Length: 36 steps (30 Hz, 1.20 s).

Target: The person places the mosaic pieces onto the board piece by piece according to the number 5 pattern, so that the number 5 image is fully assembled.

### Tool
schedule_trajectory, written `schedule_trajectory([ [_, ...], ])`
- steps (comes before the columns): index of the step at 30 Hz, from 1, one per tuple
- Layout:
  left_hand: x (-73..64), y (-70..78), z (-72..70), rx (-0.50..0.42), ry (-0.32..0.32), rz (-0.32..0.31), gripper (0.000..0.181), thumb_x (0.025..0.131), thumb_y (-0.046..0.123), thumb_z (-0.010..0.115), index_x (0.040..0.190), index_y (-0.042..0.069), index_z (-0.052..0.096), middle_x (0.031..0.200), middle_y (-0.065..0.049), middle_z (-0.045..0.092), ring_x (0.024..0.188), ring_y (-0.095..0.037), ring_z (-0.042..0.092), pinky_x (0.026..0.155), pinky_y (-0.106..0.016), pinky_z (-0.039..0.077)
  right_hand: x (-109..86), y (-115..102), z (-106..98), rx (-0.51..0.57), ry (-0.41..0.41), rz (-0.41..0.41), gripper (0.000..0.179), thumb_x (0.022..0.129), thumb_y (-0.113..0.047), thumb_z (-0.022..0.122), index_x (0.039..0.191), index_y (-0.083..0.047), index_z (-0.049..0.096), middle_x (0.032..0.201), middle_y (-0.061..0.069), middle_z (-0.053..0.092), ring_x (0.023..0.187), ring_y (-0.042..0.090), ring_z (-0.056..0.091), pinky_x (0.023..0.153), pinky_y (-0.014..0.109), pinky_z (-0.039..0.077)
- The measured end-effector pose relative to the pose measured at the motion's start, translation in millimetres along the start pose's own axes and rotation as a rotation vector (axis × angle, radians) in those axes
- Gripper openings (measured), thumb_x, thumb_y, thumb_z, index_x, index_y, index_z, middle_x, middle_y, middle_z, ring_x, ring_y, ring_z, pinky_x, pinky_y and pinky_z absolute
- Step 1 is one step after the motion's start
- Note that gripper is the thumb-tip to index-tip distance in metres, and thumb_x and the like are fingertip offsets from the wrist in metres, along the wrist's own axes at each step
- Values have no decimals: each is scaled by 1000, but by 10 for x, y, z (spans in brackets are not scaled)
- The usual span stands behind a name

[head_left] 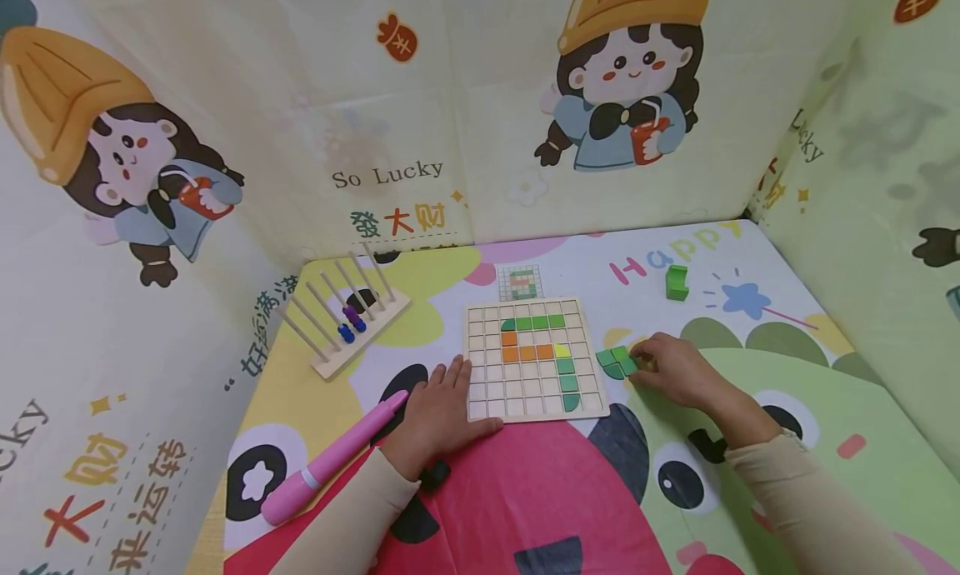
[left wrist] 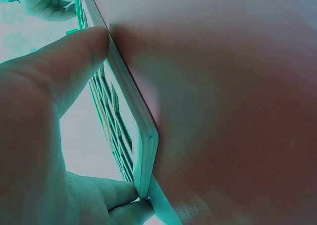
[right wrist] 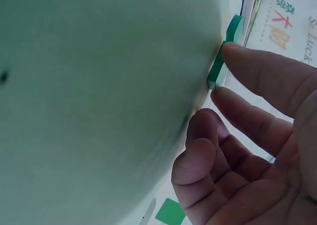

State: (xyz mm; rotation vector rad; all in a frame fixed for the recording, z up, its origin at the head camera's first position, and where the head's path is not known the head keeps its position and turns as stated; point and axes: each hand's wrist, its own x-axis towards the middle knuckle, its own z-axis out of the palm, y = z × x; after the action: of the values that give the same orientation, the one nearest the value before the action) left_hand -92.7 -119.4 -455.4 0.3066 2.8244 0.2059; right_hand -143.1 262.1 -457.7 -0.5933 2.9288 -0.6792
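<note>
A square wooden grid board [head_left: 480, 379] lies on the cloth, with green, orange and yellow tiles [head_left: 527, 352] set in a winding line. My left hand [head_left: 435, 408] rests at its near left corner, fingers along the left side and thumb against the near edge. To the right of the board, several green tiles [head_left: 615, 361] lie grouped together, some with a rounded side. My right hand [head_left: 675, 371] is at this group, thumb and index finger pinching the end of a green tile [right wrist: 217, 71]. Its other fingers curl inward in the right wrist view.
Behind the board lies a small pattern card [head_left: 519, 282]. A wooden peg rack [head_left: 363, 333] with blue and purple beads stands to the left. Near my left forearm is a pink pen-shaped object [head_left: 333, 458]. A green block [head_left: 677, 282] sits at the back right. Printed cloth walls surround the table.
</note>
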Motion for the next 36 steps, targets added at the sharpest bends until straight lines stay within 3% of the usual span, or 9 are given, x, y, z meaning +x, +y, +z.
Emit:
schedule_trajectory([
  [13, 7, -10, 9, -1, -2, 3, 114, 82, 76, 67, 165, 10, 25, 170, -12, 29, 154, -41, 31, 118, -64, 35, 46, -27, 10, 5, -19, 30, 23, 81, -12, 86, 93, -5, 67, 81, 3, 61, 75, 18, 53, 71, 37, 47],
  [26, 5, -13, 3, 7, -12, 2, 115, 82, 76, 67, 166, 10, 24, 171, -11, 28, 154, -40, 31, 119, -64, 34, -6, -46, -2, 106, -27, 52, 20, 86, -12, 83, 94, -10, 65, 83, -2, 63, 77, 15, 53, 68, 31, 45],
  [36, 3, -16, 9, 6, -4, 5, 114, 82, 76, 67, 165, 10, 26, 170, -12, 29, 154, -40, 32, 118, -63, 35, 29, -148, -13, 174, -19, -3, 12, 92, -15, 79, 101, -11, 73, 85, -5, 68, 78, 11, 57, 68, 27, 48],
])
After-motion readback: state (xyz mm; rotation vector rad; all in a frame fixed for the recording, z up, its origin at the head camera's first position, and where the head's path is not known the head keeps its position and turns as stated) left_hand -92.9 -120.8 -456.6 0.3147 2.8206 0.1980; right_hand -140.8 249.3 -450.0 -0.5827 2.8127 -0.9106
